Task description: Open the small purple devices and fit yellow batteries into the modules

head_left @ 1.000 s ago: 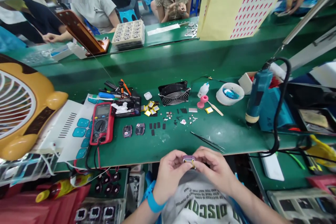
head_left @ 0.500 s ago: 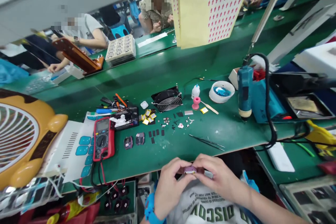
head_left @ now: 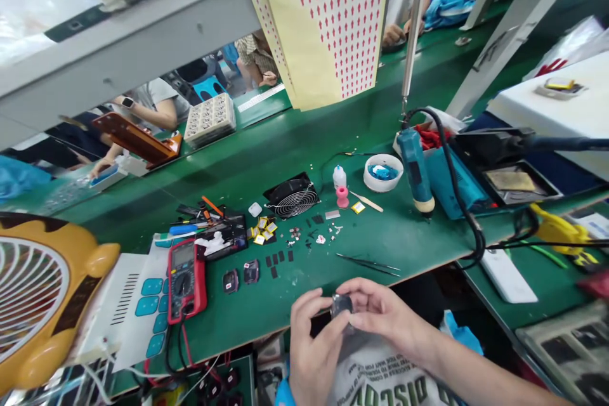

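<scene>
A small dark case [head_left: 341, 306] is pinched between both hands just past the table's front edge, above the person's lap. My left hand [head_left: 314, 336] has its thumb and forefinger closed on its left side. On the right side, my right hand [head_left: 380, 311] grips it with thumb and fingers. Beyond the hands, black tweezers [head_left: 368, 263] lie on the green table [head_left: 304, 292]. Two similar dark cases [head_left: 231, 281] sit to the left, beside several small black pads [head_left: 279, 257].
A red multimeter [head_left: 183, 282] and yellow fan [head_left: 52, 304] stand left. Behind are yellow-edged batteries [head_left: 261, 228], a black metal-grille fan [head_left: 292, 196], and a white bowl [head_left: 383, 173]. A blue electric screwdriver [head_left: 415, 168] hangs right. Other people sit across the bench.
The held case has turned from edge-on to showing a broad dark face, and the fingers have shifted around it. The camera view has shifted and tilted.
</scene>
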